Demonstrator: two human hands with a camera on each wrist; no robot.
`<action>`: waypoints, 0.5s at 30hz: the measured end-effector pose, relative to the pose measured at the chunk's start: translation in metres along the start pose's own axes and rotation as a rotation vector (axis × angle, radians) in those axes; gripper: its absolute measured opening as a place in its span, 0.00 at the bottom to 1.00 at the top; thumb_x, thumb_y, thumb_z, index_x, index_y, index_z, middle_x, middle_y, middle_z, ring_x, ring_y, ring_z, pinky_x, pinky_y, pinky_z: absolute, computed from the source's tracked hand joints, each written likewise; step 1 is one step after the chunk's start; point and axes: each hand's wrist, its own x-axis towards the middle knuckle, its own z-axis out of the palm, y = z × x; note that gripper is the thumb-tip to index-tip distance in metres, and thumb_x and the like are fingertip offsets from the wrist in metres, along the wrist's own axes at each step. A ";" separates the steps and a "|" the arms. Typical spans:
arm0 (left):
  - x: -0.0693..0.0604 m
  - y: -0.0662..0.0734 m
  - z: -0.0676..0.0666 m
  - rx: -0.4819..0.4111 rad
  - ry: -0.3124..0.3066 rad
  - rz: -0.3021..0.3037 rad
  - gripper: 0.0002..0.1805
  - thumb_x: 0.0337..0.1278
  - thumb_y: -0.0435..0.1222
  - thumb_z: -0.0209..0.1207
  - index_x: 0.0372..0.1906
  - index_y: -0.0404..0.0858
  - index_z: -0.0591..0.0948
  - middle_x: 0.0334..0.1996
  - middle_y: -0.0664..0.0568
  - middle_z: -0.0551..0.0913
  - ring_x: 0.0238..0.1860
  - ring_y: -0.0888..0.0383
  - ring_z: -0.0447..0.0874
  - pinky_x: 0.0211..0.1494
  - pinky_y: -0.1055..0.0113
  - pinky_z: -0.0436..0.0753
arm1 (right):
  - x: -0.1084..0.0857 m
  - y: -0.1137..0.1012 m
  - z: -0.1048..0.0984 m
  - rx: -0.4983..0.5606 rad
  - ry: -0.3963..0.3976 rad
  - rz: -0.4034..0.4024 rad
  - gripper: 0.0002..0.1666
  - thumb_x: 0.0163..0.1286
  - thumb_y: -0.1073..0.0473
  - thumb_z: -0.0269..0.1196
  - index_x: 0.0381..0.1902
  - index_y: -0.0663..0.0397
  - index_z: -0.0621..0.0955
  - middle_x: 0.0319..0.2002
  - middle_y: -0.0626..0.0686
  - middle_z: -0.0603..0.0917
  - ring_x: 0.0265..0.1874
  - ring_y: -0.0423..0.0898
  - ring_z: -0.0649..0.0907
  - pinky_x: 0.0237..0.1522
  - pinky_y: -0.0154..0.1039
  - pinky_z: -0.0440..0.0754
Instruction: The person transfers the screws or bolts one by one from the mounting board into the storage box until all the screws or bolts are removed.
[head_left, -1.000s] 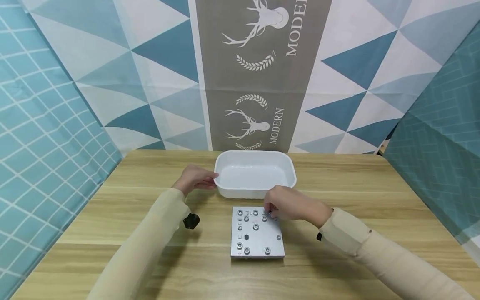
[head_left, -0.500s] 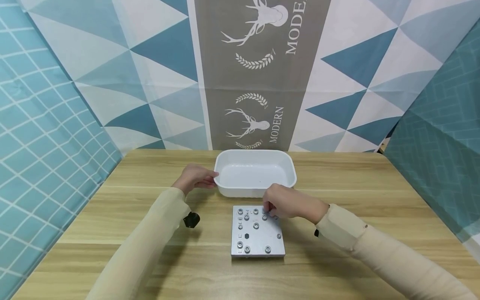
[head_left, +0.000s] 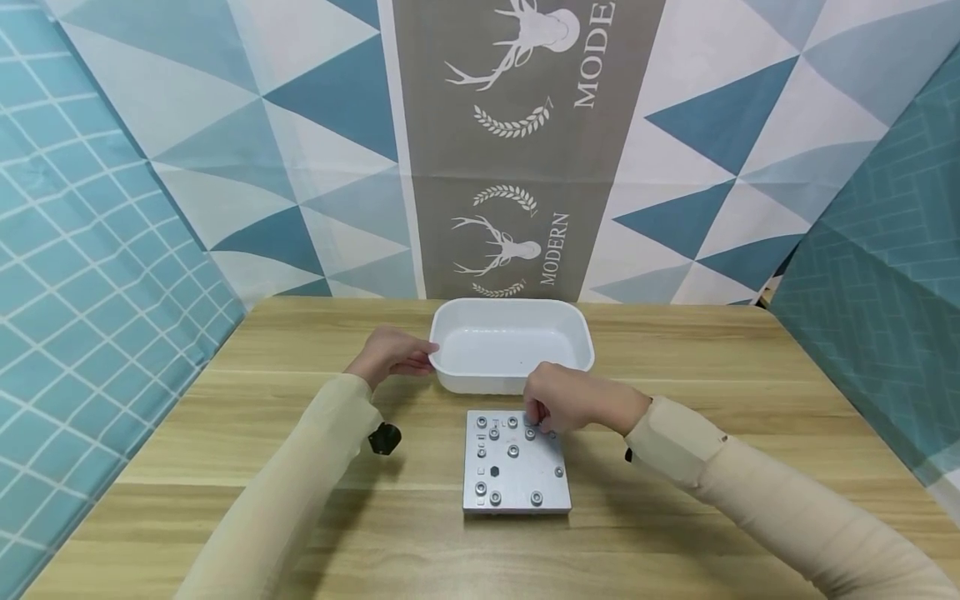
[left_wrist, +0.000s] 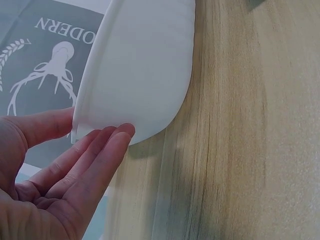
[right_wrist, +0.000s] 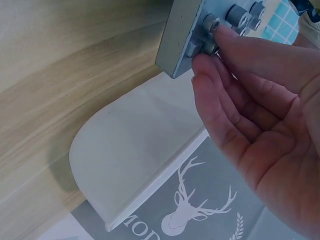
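Now, from the left, a blue checked cloth hangs at the table's nine o'clock. Next, your left hand pinches the white tray at its nine o'clock end, thumb at the rim and fingers against the outer wall. The tray sits on the far part of the table, near the metal block's twelve o'clock edge, a gap between them. The block lies flat, its top studded with bolts. Your right hand is at the block's one o'clock corner, thumb and fingertips gripping a small bolt there.
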 end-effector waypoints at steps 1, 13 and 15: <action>0.000 0.000 0.000 -0.001 -0.001 0.001 0.22 0.54 0.33 0.65 0.52 0.23 0.77 0.19 0.52 0.85 0.24 0.58 0.88 0.46 0.61 0.90 | 0.000 0.000 -0.001 0.003 -0.007 -0.001 0.08 0.48 0.73 0.70 0.25 0.57 0.86 0.23 0.49 0.86 0.22 0.35 0.79 0.25 0.22 0.79; 0.002 -0.001 0.000 -0.008 -0.002 -0.006 0.23 0.54 0.32 0.66 0.51 0.22 0.76 0.18 0.51 0.85 0.24 0.58 0.88 0.51 0.58 0.88 | 0.006 -0.001 -0.003 -0.012 -0.043 0.017 0.10 0.46 0.75 0.68 0.20 0.54 0.86 0.20 0.46 0.85 0.20 0.33 0.77 0.22 0.23 0.78; 0.003 -0.001 0.000 -0.012 -0.003 -0.006 0.23 0.54 0.32 0.66 0.52 0.22 0.76 0.18 0.51 0.85 0.24 0.58 0.88 0.50 0.59 0.88 | 0.007 -0.001 -0.004 -0.014 -0.044 0.012 0.11 0.45 0.75 0.67 0.20 0.54 0.86 0.19 0.46 0.84 0.19 0.33 0.77 0.22 0.23 0.78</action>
